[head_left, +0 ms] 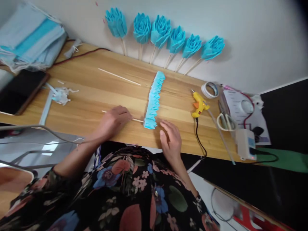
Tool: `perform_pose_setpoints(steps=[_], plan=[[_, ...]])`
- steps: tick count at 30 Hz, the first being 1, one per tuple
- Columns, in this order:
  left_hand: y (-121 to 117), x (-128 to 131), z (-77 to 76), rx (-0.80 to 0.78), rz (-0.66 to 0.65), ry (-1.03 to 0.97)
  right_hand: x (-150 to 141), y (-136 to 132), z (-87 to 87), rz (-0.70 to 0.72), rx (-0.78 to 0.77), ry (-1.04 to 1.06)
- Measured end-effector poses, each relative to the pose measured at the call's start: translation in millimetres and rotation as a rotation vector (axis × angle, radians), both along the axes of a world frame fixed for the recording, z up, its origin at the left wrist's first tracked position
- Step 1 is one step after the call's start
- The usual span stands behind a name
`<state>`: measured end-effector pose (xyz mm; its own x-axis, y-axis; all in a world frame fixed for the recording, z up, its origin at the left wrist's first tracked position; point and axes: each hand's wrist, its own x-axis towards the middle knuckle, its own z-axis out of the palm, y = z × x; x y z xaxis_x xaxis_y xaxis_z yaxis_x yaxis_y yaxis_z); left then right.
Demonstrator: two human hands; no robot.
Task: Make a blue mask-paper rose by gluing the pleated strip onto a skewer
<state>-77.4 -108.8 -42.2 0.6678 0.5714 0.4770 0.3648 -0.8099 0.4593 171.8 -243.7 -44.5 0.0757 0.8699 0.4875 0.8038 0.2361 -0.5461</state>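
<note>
My left hand [115,121] is closed over a thin wooden stick [138,120] lying on the table. The stick's right tip meets the near end of a strip of pleated blue fabric [153,99] with a zigzag edge. This strip runs away from me across the tabletop. Just right of its near end, my right hand [171,138] is open, thumb and fingers apart and curved, holding nothing. Another thin stick [119,76] rests farther back, left of the strip.
Several blue fabric flowers [160,31] on sticks lean against the wall. A yellow glue gun [199,104], a tape roll [209,90] and scissors [226,122] lie at right. At left are a phone [21,89], stacked face masks [31,37] and white scraps [62,95].
</note>
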Motion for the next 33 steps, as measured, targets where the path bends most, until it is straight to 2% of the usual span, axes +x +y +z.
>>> perform_pose_setpoints(steps=[16, 27, 33], plan=[[0.7, -1.2, 1.2, -0.019, 0.05, 0.047, -1.3, 1.9, 0.0, -0.04, -0.02, 0.065], [-0.6, -0.4, 3.4, -0.01, 0.054, 0.08, 0.6, 1.7, -2.1, -0.091, -0.02, 0.208], [-1.3, -1.3, 2.4, -0.048, 0.042, 0.031, 1.6, 0.3, -2.9, -0.106, -0.027, 0.307]])
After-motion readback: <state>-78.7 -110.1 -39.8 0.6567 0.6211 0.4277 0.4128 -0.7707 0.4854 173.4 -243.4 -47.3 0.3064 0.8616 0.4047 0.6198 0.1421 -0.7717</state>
